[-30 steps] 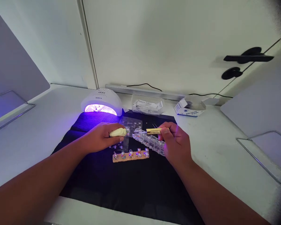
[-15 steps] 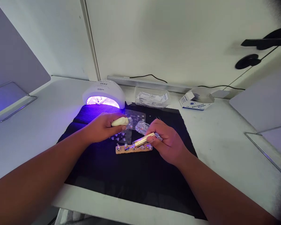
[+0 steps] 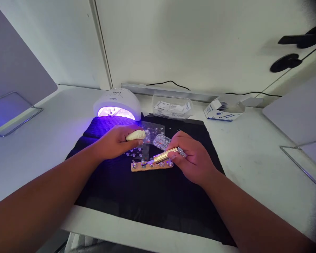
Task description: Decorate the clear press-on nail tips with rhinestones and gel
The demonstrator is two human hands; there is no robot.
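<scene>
Bottle (image 3: 136,135), cream-coloured and ridged, lies tilted in the left hand (image 3: 115,142), which is closed around it, thumb on the near side and fingers over the far side; its clear neck points right. The right hand (image 3: 191,158) grips a gold-handled brush (image 3: 165,154) between thumb and fingers, its bristle end slanting down to the left. That end is at the second small clear piece (image 3: 143,162) from the left on a wooden strip (image 3: 152,168); whether it touches cannot be told. Five such pieces stand in a row along the strip, which lies on a black cloth (image 3: 147,196) spread over the white surface (image 3: 255,147).

Beyond the strip, between the two hands, are a clear compartment case (image 3: 161,141), partly hidden by the right hand, and clear sheets (image 3: 158,130) with small pale designs. Far left, a white lamp (image 3: 118,100) glows violet; to its right sit a clear tub (image 3: 172,115) of packets and an alcohol pads box (image 3: 222,114).
</scene>
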